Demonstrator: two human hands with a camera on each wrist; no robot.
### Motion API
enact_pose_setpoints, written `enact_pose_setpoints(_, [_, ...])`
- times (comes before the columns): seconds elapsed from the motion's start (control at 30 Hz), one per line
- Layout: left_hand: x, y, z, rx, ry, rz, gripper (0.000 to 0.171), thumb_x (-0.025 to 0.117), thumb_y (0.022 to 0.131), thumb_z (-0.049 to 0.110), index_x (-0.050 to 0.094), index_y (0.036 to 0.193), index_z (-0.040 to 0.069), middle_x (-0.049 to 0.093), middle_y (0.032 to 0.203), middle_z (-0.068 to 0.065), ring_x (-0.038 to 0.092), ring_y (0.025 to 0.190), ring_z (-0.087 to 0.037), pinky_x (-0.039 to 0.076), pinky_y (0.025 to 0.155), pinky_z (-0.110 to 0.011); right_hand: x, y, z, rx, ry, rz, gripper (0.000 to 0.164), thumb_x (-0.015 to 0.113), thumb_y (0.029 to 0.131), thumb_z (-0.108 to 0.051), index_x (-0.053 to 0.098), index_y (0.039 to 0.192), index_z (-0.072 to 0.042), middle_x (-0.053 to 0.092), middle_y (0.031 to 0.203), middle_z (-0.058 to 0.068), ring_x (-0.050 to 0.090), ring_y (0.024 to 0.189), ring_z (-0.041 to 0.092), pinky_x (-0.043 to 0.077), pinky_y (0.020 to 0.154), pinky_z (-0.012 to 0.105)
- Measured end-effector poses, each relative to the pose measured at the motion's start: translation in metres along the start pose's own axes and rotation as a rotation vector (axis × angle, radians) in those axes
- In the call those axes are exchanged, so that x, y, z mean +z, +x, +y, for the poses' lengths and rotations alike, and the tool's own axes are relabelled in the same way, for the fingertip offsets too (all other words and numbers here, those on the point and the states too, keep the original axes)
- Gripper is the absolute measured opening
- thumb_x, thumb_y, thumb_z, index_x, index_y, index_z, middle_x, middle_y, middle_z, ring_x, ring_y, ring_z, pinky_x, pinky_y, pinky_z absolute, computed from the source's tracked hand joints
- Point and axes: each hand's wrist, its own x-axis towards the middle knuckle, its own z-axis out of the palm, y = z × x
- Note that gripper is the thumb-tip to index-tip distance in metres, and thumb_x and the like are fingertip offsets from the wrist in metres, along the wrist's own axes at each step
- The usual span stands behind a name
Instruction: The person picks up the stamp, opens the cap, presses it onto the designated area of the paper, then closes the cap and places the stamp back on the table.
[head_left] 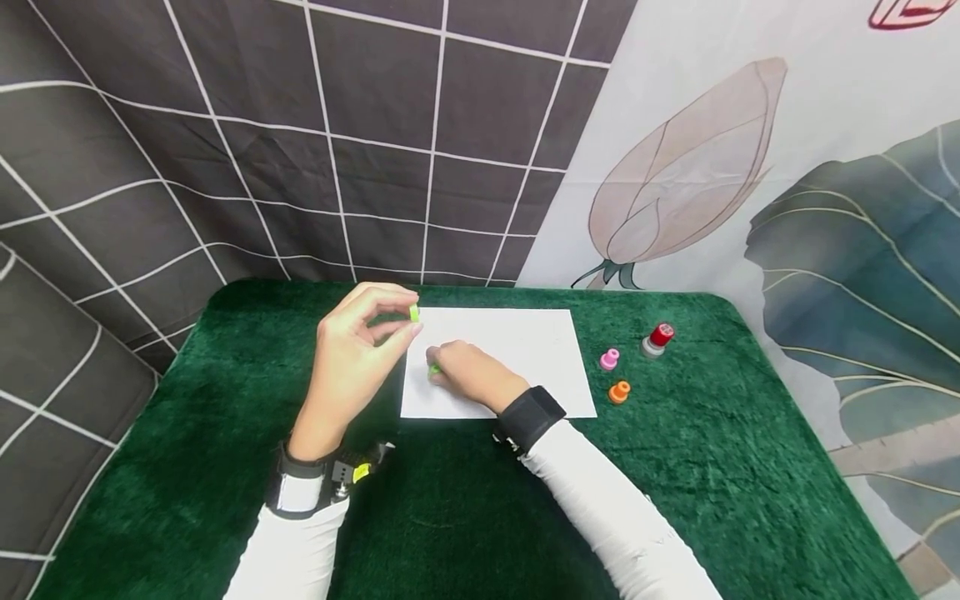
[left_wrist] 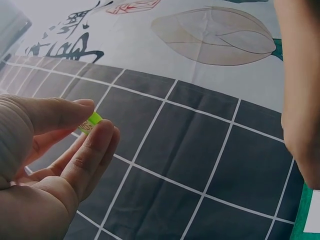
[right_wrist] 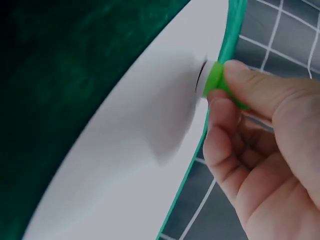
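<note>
My left hand [head_left: 348, 358] is raised beside the paper's left edge. Its thumb and fingertips pinch a small yellow-green cap [left_wrist: 90, 123] with reddish print on it. Lower down, over the left part of the white sheet of paper [head_left: 517, 346], my right hand [head_left: 472, 375] pinches a small green stamp [right_wrist: 215, 80] between thumb and curled fingers. The stamp's white end faces the sheet, right at its surface, and a soft shadow falls on the paper beside it. In the head view the fingers hide most of this stamp.
Right of the paper stand a pink stamp [head_left: 610, 359], an orange stamp [head_left: 619, 392] and a larger red-topped stamp [head_left: 660, 337] with a pale base. A green plush cloth [head_left: 720, 450] covers the table. Behind it hangs a dark checked curtain [head_left: 375, 100].
</note>
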Motion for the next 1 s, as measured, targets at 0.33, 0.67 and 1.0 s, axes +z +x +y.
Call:
enact_pose_setpoints(0.33, [0.0, 0.001, 0.001, -0.009, 0.018, -0.011, 0.025, 0.074, 0.079, -0.004, 0.07, 0.104, -0.001, 0.065, 0.109, -0.011, 0.066, 0.096, -0.02, 0.059, 0.086, -0.031, -0.029, -0.026, 0.024, 0.069, 0.261, 0.212, 0.011, 0.069, 0.091, -0.023, 0.068, 0.096, -0.014, 0.057, 0.069, -0.004, 0.049, 0.059, 0.01, 0.044, 0.053, 0.026])
enact_pose_setpoints(0.67, [0.003, -0.001, 0.002, -0.024, 0.052, -0.038, 0.027, 0.076, 0.079, -0.001, 0.07, 0.105, 0.002, 0.066, 0.106, -0.011, 0.066, 0.093, -0.019, 0.059, 0.085, -0.035, -0.06, -0.065, 0.02, 0.118, 0.398, 0.354, 0.014, 0.068, 0.091, -0.023, 0.068, 0.104, -0.017, 0.064, 0.081, -0.004, 0.056, 0.07, 0.008, 0.054, 0.061, 0.03])
enact_pose_setpoints(1.0, [0.018, -0.003, 0.004, -0.025, 0.093, -0.114, 0.029, 0.078, 0.078, 0.002, 0.069, 0.106, 0.003, 0.066, 0.103, -0.009, 0.066, 0.092, -0.017, 0.062, 0.08, -0.036, -0.071, -0.089, 0.006, 0.137, 0.669, 0.474, 0.023, 0.067, 0.091, -0.015, 0.064, 0.113, -0.01, 0.069, 0.09, 0.009, 0.068, 0.075, 0.017, 0.058, 0.063, 0.025])
